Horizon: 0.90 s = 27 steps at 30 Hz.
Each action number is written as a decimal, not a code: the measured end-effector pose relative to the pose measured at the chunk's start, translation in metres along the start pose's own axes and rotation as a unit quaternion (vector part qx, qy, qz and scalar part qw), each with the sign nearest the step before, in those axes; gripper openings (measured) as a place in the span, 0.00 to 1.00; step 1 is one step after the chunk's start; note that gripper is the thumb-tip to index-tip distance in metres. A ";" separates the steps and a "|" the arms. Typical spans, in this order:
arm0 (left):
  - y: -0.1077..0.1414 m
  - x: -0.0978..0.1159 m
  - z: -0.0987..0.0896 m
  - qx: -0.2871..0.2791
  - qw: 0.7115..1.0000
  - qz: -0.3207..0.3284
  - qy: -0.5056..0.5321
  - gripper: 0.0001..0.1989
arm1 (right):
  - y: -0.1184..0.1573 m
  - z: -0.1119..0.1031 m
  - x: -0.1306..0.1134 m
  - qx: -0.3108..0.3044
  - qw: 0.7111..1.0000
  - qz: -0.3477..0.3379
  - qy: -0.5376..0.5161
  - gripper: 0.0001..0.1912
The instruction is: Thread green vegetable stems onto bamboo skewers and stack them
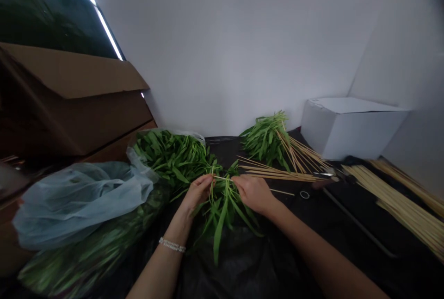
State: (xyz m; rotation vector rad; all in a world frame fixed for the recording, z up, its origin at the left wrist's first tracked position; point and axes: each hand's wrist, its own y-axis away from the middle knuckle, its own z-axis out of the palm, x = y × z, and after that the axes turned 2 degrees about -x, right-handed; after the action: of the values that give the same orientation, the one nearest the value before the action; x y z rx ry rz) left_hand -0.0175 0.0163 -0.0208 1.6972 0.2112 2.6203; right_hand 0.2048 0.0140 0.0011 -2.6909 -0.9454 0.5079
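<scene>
Between my hands a thin pale stick (pixel 222 178) lies nearly level, with leafy green stems (pixel 222 218) hanging down from it over the black cover. My left hand (pixel 198 191), with a beaded bracelet at the wrist, is closed on the stick's left end beside some stems. Fingers closed, my right hand (pixel 255 192) grips the stick farther right, and a length of pale stick shows beyond it. Behind my left hand is a heap of loose greens (pixel 173 155) in a clear bag. Farther back on the right sits a pile of greens (pixel 265 139) on sticks.
Bare sticks (pixel 277 171) lie behind my right hand, near a small ring (pixel 304 195). More stick bundles (pixel 398 202) and a thin dark rod (pixel 359 225) are at right. A white box (pixel 354 127) stands behind. Left are plastic bags (pixel 83 202) and a cardboard box (pixel 93 118).
</scene>
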 end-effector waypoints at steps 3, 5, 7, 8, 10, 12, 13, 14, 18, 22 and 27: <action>0.003 0.003 0.002 0.005 1.000 -0.002 0.024 0.15 | 0.001 0.000 -0.002 -0.001 1.000 0.003 0.003 0.17; 0.004 0.003 0.003 0.007 0.999 -0.005 0.034 0.14 | 0.001 0.001 -0.002 0.000 1.000 0.004 0.006 0.17; 0.005 0.004 0.004 0.008 0.999 -0.006 0.038 0.14 | 0.001 0.001 -0.002 -0.002 1.000 0.005 0.009 0.17; 0.005 0.004 0.004 0.008 0.999 -0.008 0.038 0.13 | 0.001 0.000 -0.003 -0.002 1.000 0.005 0.010 0.17; 0.006 0.004 0.004 0.007 0.999 -0.013 0.037 0.13 | 0.001 -0.001 -0.003 -0.005 1.000 0.005 0.014 0.18; 0.006 0.003 0.005 0.005 0.999 -0.015 0.034 0.13 | 0.001 -0.002 -0.003 -0.011 1.000 0.008 0.018 0.18; 0.006 0.003 0.005 0.005 0.999 -0.015 0.033 0.13 | 0.000 -0.003 -0.003 -0.016 1.000 0.010 0.020 0.18; 0.006 0.003 0.005 0.006 0.999 -0.013 0.033 0.13 | 0.000 -0.003 -0.004 -0.021 0.999 0.012 0.021 0.18; 0.004 0.002 0.004 0.007 0.999 -0.014 0.028 0.12 | 0.000 -0.005 -0.005 -0.028 0.999 0.016 0.021 0.17; 0.003 0.002 0.003 0.009 1.000 -0.013 0.024 0.13 | 0.001 -0.006 -0.007 -0.029 0.999 0.013 0.029 0.17; 0.003 0.002 0.003 0.016 1.000 -0.010 0.015 0.12 | 0.001 -0.007 -0.007 -0.033 0.998 0.004 0.049 0.17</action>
State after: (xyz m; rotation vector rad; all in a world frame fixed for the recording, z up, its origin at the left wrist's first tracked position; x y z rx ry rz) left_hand -0.0156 0.0137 -0.0171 1.6559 0.2701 2.6437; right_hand 0.2026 0.0078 0.0086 -2.7500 -0.9407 0.3477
